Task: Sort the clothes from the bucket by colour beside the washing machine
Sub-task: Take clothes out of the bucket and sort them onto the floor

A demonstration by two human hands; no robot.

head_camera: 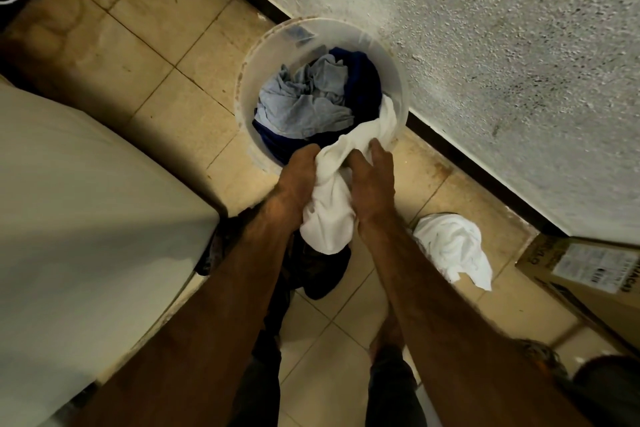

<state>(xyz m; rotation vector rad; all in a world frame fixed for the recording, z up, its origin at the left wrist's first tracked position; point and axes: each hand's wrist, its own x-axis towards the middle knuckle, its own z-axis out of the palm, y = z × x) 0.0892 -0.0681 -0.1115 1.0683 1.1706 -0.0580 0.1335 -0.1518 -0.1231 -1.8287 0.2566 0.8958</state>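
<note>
The washing machine point(86, 201) has its corner close at your left, leaving a strip of tiled floor point(156, 55) between it and the wall point(485, 45). Your left hand point(294, 184) curls its fingers round a white garment point(332, 204), bunched over the near rim of the bucket point(346, 32), where a grey garment point(304, 104) and dark blue clothes point(363, 80) lie. Your right hand point(374, 191) grips the same garment from the other side. Further right, a white pile point(450, 246) lies on the floor near a cardboard box point(588, 270) against the wall.
</note>
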